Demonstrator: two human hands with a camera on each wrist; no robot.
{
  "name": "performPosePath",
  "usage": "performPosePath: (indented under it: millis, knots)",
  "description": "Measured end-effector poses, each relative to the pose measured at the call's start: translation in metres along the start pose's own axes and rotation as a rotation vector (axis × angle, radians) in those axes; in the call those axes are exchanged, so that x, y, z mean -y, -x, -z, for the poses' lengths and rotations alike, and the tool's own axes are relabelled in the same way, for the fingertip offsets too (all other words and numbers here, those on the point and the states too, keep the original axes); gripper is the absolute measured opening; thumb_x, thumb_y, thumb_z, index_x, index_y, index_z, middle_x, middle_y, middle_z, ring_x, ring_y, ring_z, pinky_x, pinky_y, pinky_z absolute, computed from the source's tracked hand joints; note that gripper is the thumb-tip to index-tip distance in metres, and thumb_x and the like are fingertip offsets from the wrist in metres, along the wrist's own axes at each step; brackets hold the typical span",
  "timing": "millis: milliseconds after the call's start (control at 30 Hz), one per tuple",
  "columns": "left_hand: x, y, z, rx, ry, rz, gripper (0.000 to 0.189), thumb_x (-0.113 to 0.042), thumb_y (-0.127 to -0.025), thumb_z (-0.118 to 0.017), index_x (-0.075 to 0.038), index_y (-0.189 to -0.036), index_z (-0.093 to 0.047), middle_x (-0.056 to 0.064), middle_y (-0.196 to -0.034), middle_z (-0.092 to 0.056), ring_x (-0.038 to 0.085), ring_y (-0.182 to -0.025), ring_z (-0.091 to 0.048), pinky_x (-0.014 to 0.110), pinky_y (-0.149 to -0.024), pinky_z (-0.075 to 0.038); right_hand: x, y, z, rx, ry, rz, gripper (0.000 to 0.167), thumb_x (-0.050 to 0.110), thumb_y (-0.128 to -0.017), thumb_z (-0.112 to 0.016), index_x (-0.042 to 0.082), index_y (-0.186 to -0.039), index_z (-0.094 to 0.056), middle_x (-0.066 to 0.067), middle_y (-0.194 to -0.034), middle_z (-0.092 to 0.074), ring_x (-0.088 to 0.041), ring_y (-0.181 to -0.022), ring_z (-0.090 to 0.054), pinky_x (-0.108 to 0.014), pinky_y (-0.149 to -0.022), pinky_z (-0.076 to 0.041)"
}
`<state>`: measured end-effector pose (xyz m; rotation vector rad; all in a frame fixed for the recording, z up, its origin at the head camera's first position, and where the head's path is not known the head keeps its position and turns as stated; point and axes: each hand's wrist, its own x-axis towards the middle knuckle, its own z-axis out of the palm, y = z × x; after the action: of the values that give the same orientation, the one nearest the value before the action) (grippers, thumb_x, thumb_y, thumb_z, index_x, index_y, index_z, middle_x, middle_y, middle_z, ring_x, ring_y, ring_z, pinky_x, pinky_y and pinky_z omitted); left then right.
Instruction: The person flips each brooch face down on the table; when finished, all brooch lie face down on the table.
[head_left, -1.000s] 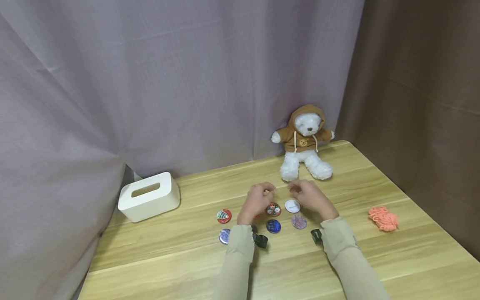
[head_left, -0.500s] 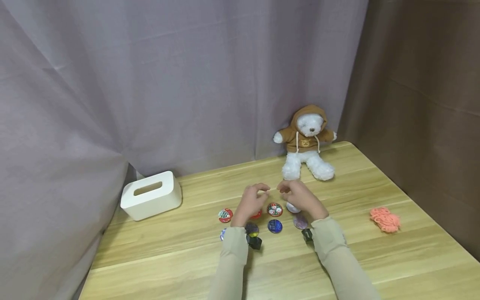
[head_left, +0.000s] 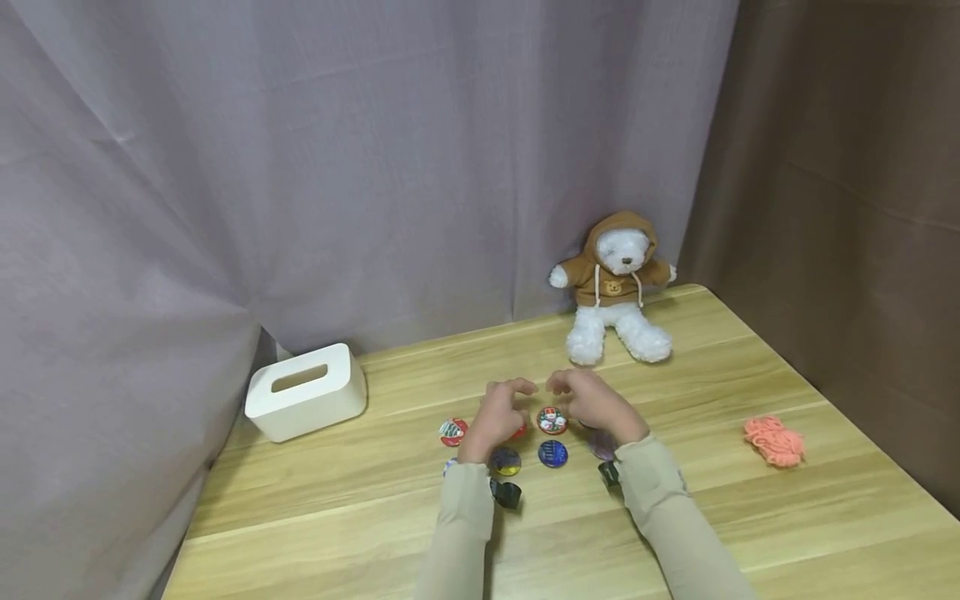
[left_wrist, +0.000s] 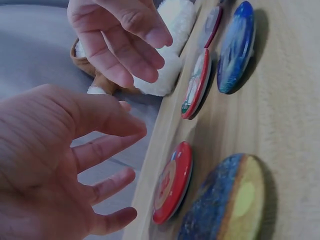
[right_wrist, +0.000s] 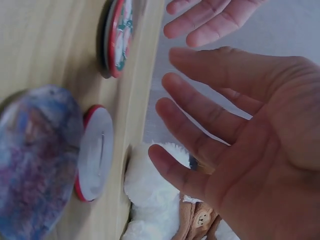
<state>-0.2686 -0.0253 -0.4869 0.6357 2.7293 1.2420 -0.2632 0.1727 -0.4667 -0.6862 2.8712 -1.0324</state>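
Several round button badges lie in two rows beneath my hands. My left hand [head_left: 495,417] hovers over the left ones with loosely bent fingers and holds nothing. Close to it are a red badge [left_wrist: 173,182] and a blue-and-yellow badge [head_left: 507,461]. My right hand [head_left: 600,404], likewise holding nothing, hangs above a white badge back [right_wrist: 96,152] and a purplish badge [head_left: 602,446]. Between the hands lie a red-rimmed Christmas badge [head_left: 552,420] and a dark blue badge [head_left: 552,453]. A Christmas-tree badge [head_left: 453,432] and a partly hidden bluish badge are left of my left hand.
A white teddy bear [head_left: 617,287] in a brown hoodie sits at the table's back right. On the left stands a white tissue box [head_left: 306,392]. A bundle of coral yarn [head_left: 774,441] lies to the right. Grey curtain [head_left: 390,167] hangs behind the wooden table [head_left: 337,508].
Both hands have shifted left over the badges, and the gap between their fingertips has narrowed. The right hand now hides the white badge back in the head view. The badges appear unmoved.
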Motion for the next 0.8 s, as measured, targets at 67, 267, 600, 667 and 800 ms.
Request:
performPosePath:
  millis: [67,267,600,667,800]
  knots:
    - [0.001,0.000,-0.002,0.002,-0.034,-0.002,0.051,0.008,-0.075,-0.069,-0.008,-0.123,-0.070,0.006,-0.122,-0.068,0.032,-0.120,-0.050,0.047,-0.097,-0.043,0.000,0.000,-0.002,0.022,0.009,-0.011,0.035,-0.016,-0.073,-0.069,-0.006,-0.107,-0.068,-0.021,-0.104,-0.070,-0.040,-0.101,-0.065,-0.053,-0.091,-0.051]
    - [0.000,0.001,-0.007,0.021,-0.091,-0.024,0.051,0.010,-0.071,-0.071,-0.008,-0.119,-0.072,0.004,-0.118,-0.071,0.033,-0.115,-0.053,0.050,-0.096,-0.041,0.002,-0.001,-0.005,0.062,0.055,-0.013,0.038,-0.015,-0.064,-0.075,-0.002,-0.100,-0.070,-0.012,-0.089,-0.070,-0.029,-0.084,-0.063,-0.045,-0.081,-0.053]
    - [0.000,-0.003,-0.016,0.043,-0.201,-0.056,0.040,0.005,-0.069,-0.079,-0.012,-0.105,-0.077,-0.001,-0.104,-0.074,0.028,-0.102,-0.055,0.050,-0.092,-0.038,0.001,-0.001,-0.009,0.077,0.165,-0.055,0.033,-0.007,-0.057,-0.079,0.009,-0.085,-0.071,-0.003,-0.078,-0.062,-0.025,-0.081,-0.052,-0.047,-0.070,-0.041]
    - [-0.001,-0.003,-0.017,0.047,-0.210,-0.044,0.038,0.005,-0.069,-0.079,-0.012,-0.103,-0.077,-0.001,-0.103,-0.074,0.029,-0.102,-0.055,0.050,-0.091,-0.038,0.001,-0.001,-0.011,0.087,0.163,-0.064,0.032,-0.007,-0.058,-0.080,0.010,-0.084,-0.072,-0.002,-0.078,-0.062,-0.025,-0.082,-0.051,-0.048,-0.072,-0.040]
    - [0.000,-0.003,-0.017,0.050,-0.214,-0.015,0.034,0.004,-0.070,-0.080,-0.013,-0.100,-0.078,-0.002,-0.103,-0.074,0.029,-0.103,-0.053,0.050,-0.091,-0.037,0.000,0.000,-0.013,0.093,0.151,-0.059,0.031,-0.007,-0.058,-0.081,0.009,-0.083,-0.072,-0.002,-0.076,-0.063,-0.024,-0.080,-0.052,-0.049,-0.073,-0.038]
